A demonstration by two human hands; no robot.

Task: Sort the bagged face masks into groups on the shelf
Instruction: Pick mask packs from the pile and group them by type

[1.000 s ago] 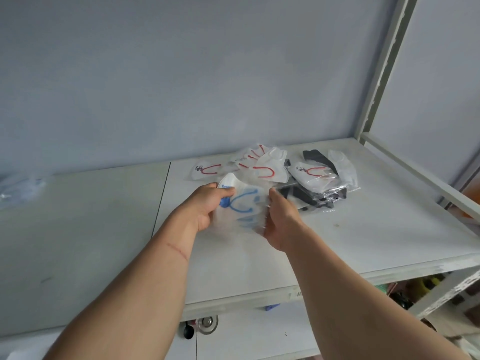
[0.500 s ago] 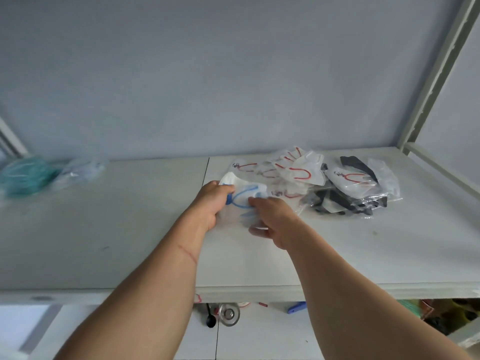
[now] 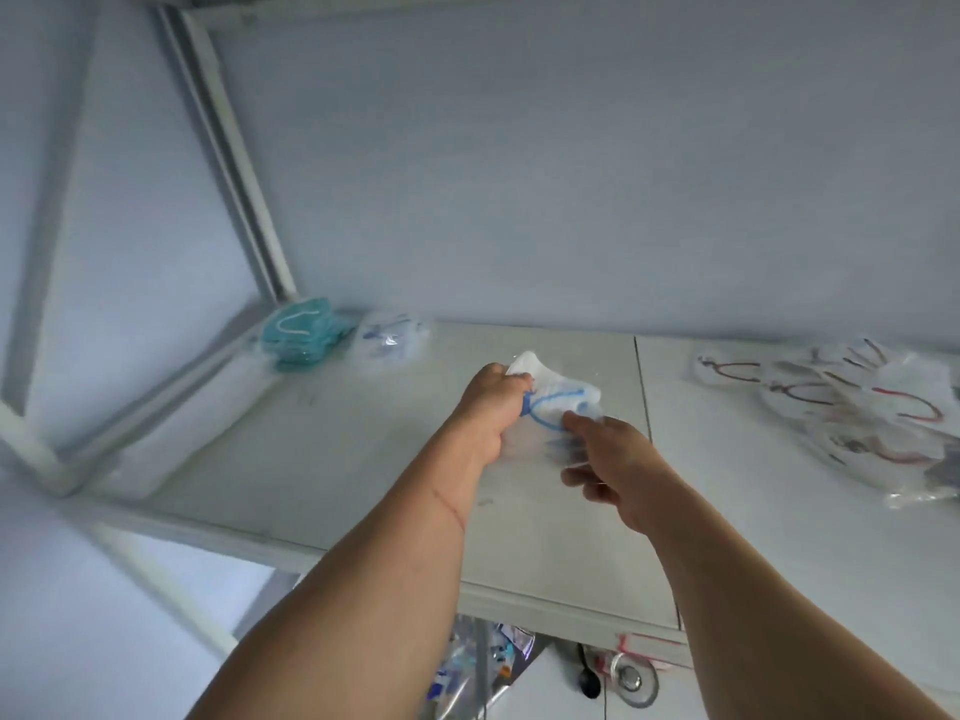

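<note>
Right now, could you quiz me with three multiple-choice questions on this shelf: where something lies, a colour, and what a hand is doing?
1. Where is the teal mask pile?
A. far left corner of the shelf
B. under the right hand
C. on the floor

2. What colour are the straps of the held mask?
A. red
B. blue
C. black

3. What is the left hand doing?
A. hanging idle
B. pressing flat on the shelf
C. gripping the bagged mask

Answers: 1 A, the teal mask pile lies by the corner post of the shelf. 2 B, the held mask shows blue loops. 3 C, the left hand curls round its edge.
</note>
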